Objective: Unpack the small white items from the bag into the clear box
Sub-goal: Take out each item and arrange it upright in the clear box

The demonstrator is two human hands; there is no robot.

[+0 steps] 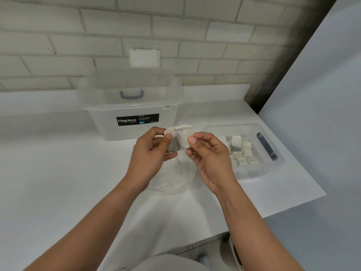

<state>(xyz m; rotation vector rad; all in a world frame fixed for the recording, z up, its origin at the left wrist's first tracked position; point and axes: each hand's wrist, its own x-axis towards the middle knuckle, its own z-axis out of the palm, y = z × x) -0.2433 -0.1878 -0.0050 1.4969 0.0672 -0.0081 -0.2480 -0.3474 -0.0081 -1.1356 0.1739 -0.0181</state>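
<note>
Head view: all places are given from the Megabox tub (134, 132), the labelled clear container standing on the table (58, 173).
Left hand (152, 153): in front of the tub, raised off the table; thumb and curled fingers pinch the left side of a small clump of small white items (180, 137).
Right hand (207, 155): in front of the tub and just right of it; thumb and forefinger pinch the right side of the same clump, the other fingers loosely curled.
Small white items: held between both hands, just in front of the tub's lower right corner.
Bag (175, 178): clear and crumpled, lying on the table in front of the tub, beneath the hands.
Clear box (254, 173): low and open, on the table to the right of the tub and a little nearer the person.
Stored white items (243, 153): heaped in the clear box, beside a dark blue piece (266, 146) along its right wall.
Lid (131, 93): clear with a blue-grey handle, propped behind the tub against the brick wall (78, 45).
</note>
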